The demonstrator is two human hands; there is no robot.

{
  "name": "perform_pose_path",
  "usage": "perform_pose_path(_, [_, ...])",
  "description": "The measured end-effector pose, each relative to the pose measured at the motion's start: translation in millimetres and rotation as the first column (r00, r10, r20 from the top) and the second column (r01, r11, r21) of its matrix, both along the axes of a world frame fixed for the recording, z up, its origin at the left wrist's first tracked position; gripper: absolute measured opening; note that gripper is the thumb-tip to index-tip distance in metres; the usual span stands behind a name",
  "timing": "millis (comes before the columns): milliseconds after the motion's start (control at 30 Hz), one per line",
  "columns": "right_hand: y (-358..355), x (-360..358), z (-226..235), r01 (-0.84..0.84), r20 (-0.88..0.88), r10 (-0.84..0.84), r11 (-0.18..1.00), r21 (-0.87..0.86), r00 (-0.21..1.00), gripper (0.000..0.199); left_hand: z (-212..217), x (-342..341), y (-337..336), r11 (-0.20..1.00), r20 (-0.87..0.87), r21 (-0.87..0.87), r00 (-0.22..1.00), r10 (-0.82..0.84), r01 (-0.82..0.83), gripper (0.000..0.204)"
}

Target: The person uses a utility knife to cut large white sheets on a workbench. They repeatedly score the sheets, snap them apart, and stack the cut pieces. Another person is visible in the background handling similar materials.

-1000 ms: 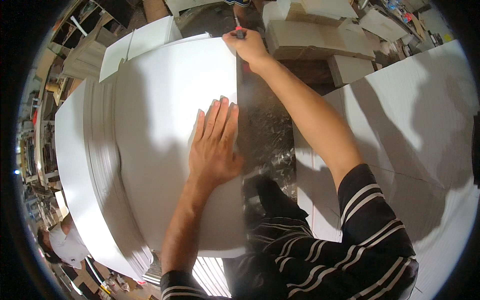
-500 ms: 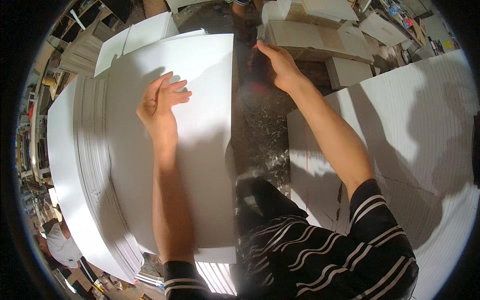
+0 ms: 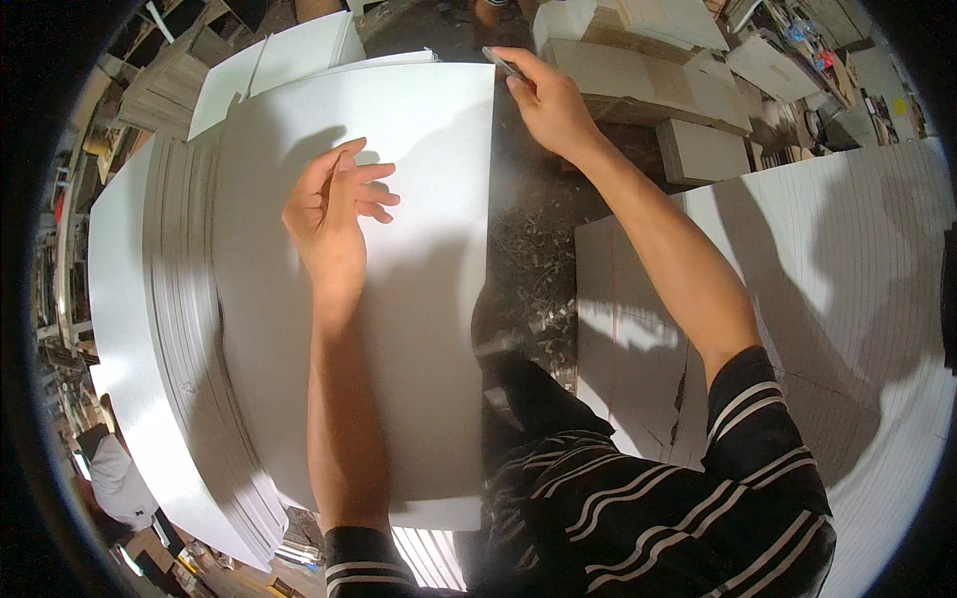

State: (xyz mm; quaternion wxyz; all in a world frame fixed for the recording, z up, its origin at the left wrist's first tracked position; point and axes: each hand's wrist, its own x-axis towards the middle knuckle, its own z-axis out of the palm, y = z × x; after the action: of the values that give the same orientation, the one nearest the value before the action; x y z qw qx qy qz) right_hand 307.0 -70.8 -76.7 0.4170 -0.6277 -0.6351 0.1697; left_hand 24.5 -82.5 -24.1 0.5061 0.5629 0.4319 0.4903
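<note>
My left hand (image 3: 334, 214) hovers low over a large white panel (image 3: 419, 329), palm turned sideways, fingers apart, nothing in it. Its shadow falls on the panel close by. My right hand (image 3: 550, 108) is at the panel's far right corner, thumb and fingers closed on a small thin grey tool (image 3: 501, 63). The tool's tip reaches the corner; whether it touches is hard to tell, and its exact kind is not clear. More white panels (image 3: 179, 289) lie stacked along the left side.
To the right stands a big stack of pale boards (image 3: 857, 329) with a ridged face. Cardboard-coloured stacks (image 3: 638, 80) lie at the far right, a white wrapped stack (image 3: 284, 70) at the far left. Scraps litter the floor (image 3: 543, 239) between. A person in white (image 3: 122, 483) is at lower left.
My right hand has come left and farther away, bringing the tool to the panel's corner. My left hand has drifted slightly right. The panel's right edge now shows farther right.
</note>
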Motion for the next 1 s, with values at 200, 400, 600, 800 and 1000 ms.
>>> perform_pose_path(200, [2.2, -0.5, 1.6, -0.04, 0.044, 0.035, 0.99, 0.135, 0.998, 0.037, 0.7, 1.6, -2.0, 1.0, -0.065, -0.014, 0.998, -0.018, 0.017, 0.033])
perform_pose_path(400, [2.0, -3.4, 3.6, -0.018, 0.099, 0.005, 0.992, 0.128, 0.995, 0.036, -3.5, -0.4, -1.1, 1.0, -0.109, 0.018, 0.994, -0.01, 0.012, 0.034])
perform_pose_path(600, [-38.3, -24.0, 10.2, -0.147, 0.152, 0.136, 0.987, 0.062, 0.979, 0.04, -3.2, 0.0, 0.5, 1.0, -0.09, 0.015, 0.996, -0.023, 0.025, 0.034])
perform_pose_path(800, [-157.7, -78.7, 17.7, -0.37, 0.23, 0.354, 0.929, 0.026, 0.906, 0.041, -2.4, -0.2, 2.8, 1.0, -0.064, 0.007, 0.998, -0.028, 0.029, 0.036])
perform_pose_path(1000, [-154.6, -70.6, 10.8, -0.245, -0.106, 0.261, 0.959, 0.143, 0.96, 0.035, -2.0, -3.3, 6.6, 1.0, -0.105, 0.015, 0.994, -0.016, 0.017, 0.036])
